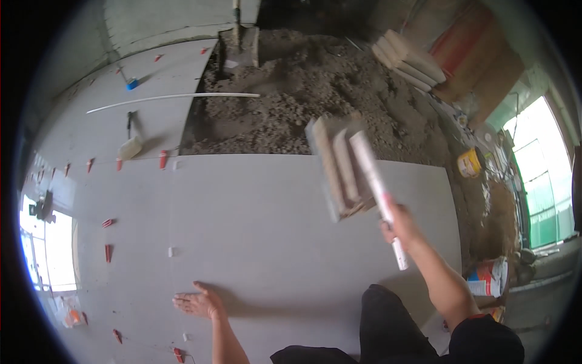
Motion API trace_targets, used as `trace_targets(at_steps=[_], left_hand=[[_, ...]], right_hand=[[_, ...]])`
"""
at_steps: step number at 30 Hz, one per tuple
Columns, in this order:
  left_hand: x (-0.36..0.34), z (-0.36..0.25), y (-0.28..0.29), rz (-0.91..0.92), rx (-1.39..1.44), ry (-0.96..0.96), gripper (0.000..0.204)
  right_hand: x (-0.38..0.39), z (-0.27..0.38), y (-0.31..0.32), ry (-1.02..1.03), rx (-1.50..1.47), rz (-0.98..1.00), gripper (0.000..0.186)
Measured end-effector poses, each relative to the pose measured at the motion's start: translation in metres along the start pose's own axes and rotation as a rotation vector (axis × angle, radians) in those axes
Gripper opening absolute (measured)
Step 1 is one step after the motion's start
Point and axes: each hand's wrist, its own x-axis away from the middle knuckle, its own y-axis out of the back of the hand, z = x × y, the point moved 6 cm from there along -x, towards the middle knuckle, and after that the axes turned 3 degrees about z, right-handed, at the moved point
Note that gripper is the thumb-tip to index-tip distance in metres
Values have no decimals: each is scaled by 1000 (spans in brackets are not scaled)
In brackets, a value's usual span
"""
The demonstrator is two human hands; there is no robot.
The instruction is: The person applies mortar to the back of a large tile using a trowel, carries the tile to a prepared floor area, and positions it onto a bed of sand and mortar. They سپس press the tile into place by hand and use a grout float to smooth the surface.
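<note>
My left hand (pixel 197 303) lies on a large grey floor tile (pixel 291 242), its fingers stretched out, near the tile's left seam. My right hand (pixel 400 229) is closed round the white bar-shaped handle of a tamping float (pixel 342 170). The tool has a flat plate with beige blocks fixed on it, smeared by motion. It is held tilted over the tile's far right part; whether it touches the tile cannot be told. Small white levelling clips (pixel 171 251) stick up along the left seam. Red wedges (pixel 163 159) stand or lie on the tiles to the left.
Loose brown mortar (pixel 291 91) spreads beyond the tile, with a shovel (pixel 237 42) in it. A white rod (pixel 176 100) and a mallet (pixel 130 145) lie far left. At right are a yellow bucket (pixel 468 164), another bucket (pixel 491 278) and stacked slabs (pixel 406 60).
</note>
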Motion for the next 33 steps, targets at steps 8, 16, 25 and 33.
trace_targets(at_steps=[8, 16, 25, 33], left_hand=[[5, -7, 8, 50, -99, 53, 80], [11, -12, 21, 90, -110, 27, 79], [4, -5, 3, 62, -76, 1, 79], [3, -6, 13, 56, 148, 12, 82]], right_hand=[[-70, -141, 61, -238, 135, -407, 71], [-62, -23, 164, -110, -165, -272, 53], [-81, -149, 34, -251, 246, -362, 68], [-67, 24, 65, 166, -16, -151, 58]])
